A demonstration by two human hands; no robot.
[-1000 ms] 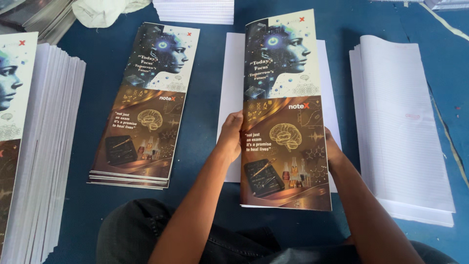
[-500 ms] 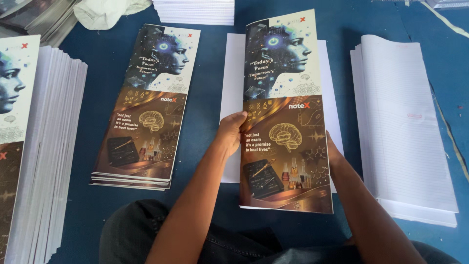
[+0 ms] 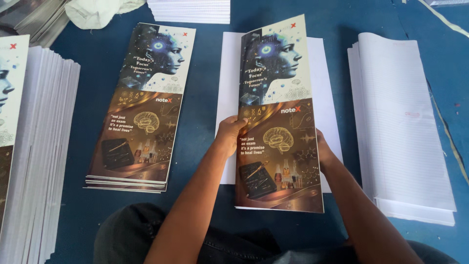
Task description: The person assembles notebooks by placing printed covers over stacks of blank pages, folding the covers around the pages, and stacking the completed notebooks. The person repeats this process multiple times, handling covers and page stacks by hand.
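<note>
From the head view, the left hand [image 3: 229, 134] and right hand [image 3: 325, 154] grip the long edges of a glossy printed cover [image 3: 278, 117] — pale profile above, golden brain below. It sits centre over white sheets [image 3: 327, 98] on the blue table [image 3: 205, 73] — a cover stack [image 3: 139, 105] lies left.

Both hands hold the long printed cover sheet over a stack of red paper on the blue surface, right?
Not quite: in the head view both hands, left and right, hold the long printed cover sheet over a stack of white paper, not red, on the blue surface.
</note>
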